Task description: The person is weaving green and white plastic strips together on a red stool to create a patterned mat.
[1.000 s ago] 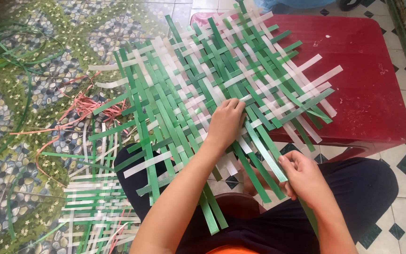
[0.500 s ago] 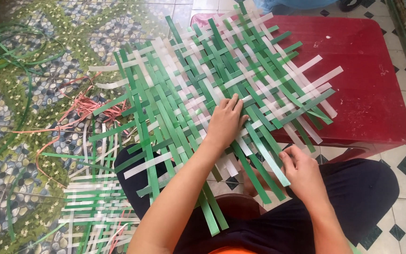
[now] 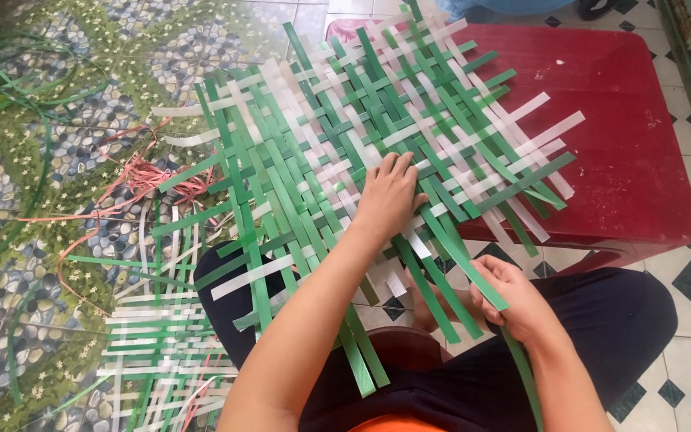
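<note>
Now the left hand (image 3: 389, 196) lies flat, fingers spread, pressing on the woven mat (image 3: 361, 152) of green and white strips, which rests partly on the red desk (image 3: 633, 160) and partly over the person's lap. Just below and to the right of that grip, the right hand (image 3: 513, 300) is closed around a loose green strip (image 3: 473, 276) trailing from the mat's near edge.
</note>
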